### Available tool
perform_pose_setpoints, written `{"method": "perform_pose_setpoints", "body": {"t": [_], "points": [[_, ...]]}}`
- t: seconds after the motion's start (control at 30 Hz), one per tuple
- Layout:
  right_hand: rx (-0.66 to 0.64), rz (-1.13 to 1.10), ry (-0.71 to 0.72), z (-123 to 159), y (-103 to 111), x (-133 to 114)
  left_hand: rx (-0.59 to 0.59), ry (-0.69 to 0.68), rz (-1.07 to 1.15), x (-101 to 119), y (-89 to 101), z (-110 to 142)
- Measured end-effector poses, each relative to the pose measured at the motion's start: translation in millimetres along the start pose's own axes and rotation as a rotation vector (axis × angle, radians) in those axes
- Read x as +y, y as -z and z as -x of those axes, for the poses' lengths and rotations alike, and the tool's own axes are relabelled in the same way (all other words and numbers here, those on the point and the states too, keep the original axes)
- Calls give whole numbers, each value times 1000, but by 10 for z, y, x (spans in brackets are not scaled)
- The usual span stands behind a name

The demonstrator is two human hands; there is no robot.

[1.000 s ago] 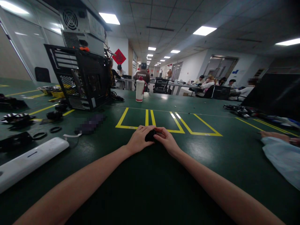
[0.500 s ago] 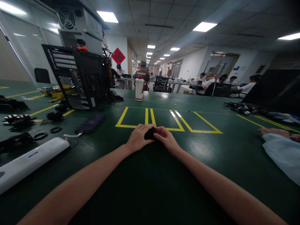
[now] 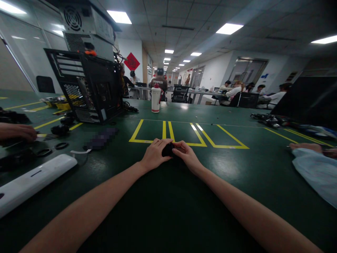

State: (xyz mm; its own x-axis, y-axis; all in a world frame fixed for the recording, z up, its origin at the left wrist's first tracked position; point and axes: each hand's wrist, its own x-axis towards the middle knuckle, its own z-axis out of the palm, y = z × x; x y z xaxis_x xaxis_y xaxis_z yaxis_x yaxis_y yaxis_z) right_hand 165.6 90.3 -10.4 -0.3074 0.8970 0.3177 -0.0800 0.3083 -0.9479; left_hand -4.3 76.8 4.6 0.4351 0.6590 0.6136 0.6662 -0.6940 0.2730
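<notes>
My left hand [image 3: 154, 155] and my right hand [image 3: 186, 155] meet on the green table [image 3: 168, 211], both closed around a small black object [image 3: 167, 150] held between them. Fingers cover most of that object, so its exact shape is hidden. The hands rest just in front of the yellow taped rectangles [image 3: 184, 135]. Both forearms stretch out across the table toward the hands.
An open black computer case [image 3: 86, 86] stands at the back left, with a grey case on top. A white bottle [image 3: 156, 99] stands behind the tape. A long white device [image 3: 34, 181] lies near left. Another person's hand [image 3: 18, 131] reaches in at left; a sleeved arm [image 3: 314, 168] lies right.
Another person's hand has come into view at the far left edge. My own hands stay together on the black object, almost unmoved.
</notes>
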Motion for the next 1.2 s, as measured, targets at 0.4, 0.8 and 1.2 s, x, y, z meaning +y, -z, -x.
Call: {"method": "perform_pose_setpoints", "body": {"t": [0.4,0.8,1.2], "points": [[-58,-84,-19,16,7,-2,-8,0,-14,2,6,3],[-64,-101,-76,3,12,2,13,-18,13,-1,-15,1],[-28,-75,-107,14,1,-11,10,-15,39,35,5,5]]}}
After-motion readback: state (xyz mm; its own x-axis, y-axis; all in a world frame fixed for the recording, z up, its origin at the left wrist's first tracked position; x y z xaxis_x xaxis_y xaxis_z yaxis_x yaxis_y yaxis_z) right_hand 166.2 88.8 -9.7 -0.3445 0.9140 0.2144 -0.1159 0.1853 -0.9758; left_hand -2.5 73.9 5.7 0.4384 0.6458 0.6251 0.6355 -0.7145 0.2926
